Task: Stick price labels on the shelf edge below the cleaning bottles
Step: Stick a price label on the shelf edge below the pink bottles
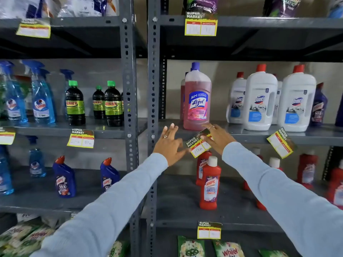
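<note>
A: Report the position of the price label [199, 143].

B: It lies against the front shelf edge [246, 136] of the right-hand rack, directly below the pink Lizol bottle [197, 97]. It sits tilted, its left end lower than its right. The dark header reads "SUPER MARKET"; handwritten figures show in the white boxes.

A: State of the hands?

B: The right hand [217, 137] presses on the label's upper right portion, fingers flat over it. The left hand [169, 143] has its fingers spread wide; its thumb tip touches the label's lower left corner. Both arms wear light blue sleeves.

A: Adjacent items?

B: White Domex bottles [261, 101] stand to the right on the same shelf. A second label [281, 142] hangs tilted below them. A red Harpic bottle [209, 184] stands on the shelf beneath.
</note>
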`<state>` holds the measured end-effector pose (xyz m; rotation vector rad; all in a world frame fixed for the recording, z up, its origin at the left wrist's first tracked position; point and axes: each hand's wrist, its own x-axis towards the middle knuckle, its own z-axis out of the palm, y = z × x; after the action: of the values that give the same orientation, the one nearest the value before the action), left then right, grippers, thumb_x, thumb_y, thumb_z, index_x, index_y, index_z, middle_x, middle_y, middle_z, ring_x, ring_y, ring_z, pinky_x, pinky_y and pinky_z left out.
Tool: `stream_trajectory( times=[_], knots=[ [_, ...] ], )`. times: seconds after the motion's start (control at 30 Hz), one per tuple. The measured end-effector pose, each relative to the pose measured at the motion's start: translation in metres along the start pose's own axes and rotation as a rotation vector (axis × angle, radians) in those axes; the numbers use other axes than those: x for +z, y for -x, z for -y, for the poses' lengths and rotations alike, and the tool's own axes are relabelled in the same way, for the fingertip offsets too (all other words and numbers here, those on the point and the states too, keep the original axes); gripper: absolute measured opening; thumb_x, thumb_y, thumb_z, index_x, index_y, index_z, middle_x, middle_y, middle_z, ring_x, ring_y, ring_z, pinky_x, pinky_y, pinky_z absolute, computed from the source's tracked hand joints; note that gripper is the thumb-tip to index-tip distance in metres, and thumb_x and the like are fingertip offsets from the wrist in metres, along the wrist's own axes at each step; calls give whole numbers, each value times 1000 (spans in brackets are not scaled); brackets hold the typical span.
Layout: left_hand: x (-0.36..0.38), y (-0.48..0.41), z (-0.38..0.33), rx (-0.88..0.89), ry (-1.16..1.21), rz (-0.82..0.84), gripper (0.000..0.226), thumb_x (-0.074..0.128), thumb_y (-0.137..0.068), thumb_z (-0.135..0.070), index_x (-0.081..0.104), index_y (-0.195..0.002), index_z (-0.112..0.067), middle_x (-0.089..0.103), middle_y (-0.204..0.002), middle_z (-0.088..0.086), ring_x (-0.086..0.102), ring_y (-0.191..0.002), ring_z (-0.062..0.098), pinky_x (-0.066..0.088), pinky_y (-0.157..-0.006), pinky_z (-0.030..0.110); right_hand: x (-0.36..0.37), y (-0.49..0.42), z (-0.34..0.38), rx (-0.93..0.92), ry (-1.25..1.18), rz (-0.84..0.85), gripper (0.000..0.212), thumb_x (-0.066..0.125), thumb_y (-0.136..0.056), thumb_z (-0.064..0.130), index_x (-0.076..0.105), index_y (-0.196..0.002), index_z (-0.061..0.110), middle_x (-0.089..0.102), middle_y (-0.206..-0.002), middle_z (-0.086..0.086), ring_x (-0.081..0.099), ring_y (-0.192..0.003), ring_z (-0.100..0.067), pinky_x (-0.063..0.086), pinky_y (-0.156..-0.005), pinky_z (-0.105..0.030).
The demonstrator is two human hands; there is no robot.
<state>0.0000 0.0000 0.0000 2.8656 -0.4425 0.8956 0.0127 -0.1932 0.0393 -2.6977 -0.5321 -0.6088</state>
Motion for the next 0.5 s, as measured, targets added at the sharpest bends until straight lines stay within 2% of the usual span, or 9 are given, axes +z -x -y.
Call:
stream_trajectory(
  times=[0.1, 0.2, 0.23, 0.27, 0.3, 0.33, 0.37, 0.43, 0.5],
  knots=[
    [14, -14, -8, -35, 17, 70, 55, 40, -89, -60, 67, -106, -14, 16, -159, 15, -1, -149, 29, -10, -120, 45, 0, -9, -2, 12, 21, -39, 42, 43, -95, 32, 44, -133, 15, 51, -133, -13, 54, -119, -33, 46, -94, -44],
    [19, -29, -20, -118, 166, 72, 48, 50, -88, -54, 70, -93, -11, 25, -156, 17, 6, -148, 30, -6, -120, 45, -1, -18, -3, -17, 79, -4, 31, 46, -93, 30, 56, -119, 16, 55, -127, -8, 52, -117, -27, 47, -93, -42],
    [18, -33, -22, -145, 219, 46, 44, 55, -87, -50, 68, -86, -8, 35, -150, 19, 18, -145, 32, 3, -122, 46, -2, -22, -4, -23, 82, -9, 27, 48, -92, 29, 59, -113, 16, 57, -122, -7, 53, -114, -26, 48, -91, -41],
    [15, -37, -24, -171, 269, 1, 39, 59, -86, -45, 62, -79, -7, 47, -138, 20, 33, -137, 35, 19, -119, 46, -4, -26, -5, -17, 69, -18, 23, 50, -91, 28, 61, -108, 16, 60, -117, -7, 55, -111, -26, 49, -88, -38],
    [13, -37, -23, -193, 310, -55, 35, 61, -85, -42, 54, -76, -9, 55, -122, 17, 46, -123, 36, 36, -108, 44, -4, -29, -6, 1, 40, -19, 20, 53, -90, 27, 61, -103, 15, 62, -111, -7, 58, -106, -25, 49, -84, -35],
    [10, -35, -23, -212, 331, -92, 34, 63, -85, -40, 47, -78, -10, 55, -110, 14, 51, -112, 35, 45, -94, 40, -4, -32, -7, 24, 3, -17, 17, 55, -89, 27, 61, -98, 14, 63, -106, -8, 61, -99, -24, 50, -80, -33],
    [9, -33, -21, -213, 322, -100, 35, 64, -84, -40, 45, -82, -11, 54, -107, 12, 52, -110, 34, 46, -88, 38, -5, -33, -6, 46, -24, -9, 16, 57, -88, 28, 60, -94, 13, 64, -103, -9, 61, -92, -23, 50, -77, -32],
    [9, -30, -14, -182, 237, -71, 41, 64, -83, -44, 50, -96, -8, 52, -119, 12, 44, -125, 32, 44, -98, 41, -7, -34, -3, 67, -38, 10, 16, 57, -89, 30, 57, -89, 14, 65, -101, -10, 60, -85, -21, 50, -75, -31],
    [11, -30, -13, -187, 193, -45, 47, 63, -83, -48, 56, -102, -6, 47, -131, 11, 34, -137, 32, 40, -108, 45, -8, -32, -2, 71, -56, 21, 17, 57, -89, 31, 59, -89, 14, 67, -102, -11, 62, -86, -23, 51, -76, -32]
  ],
)
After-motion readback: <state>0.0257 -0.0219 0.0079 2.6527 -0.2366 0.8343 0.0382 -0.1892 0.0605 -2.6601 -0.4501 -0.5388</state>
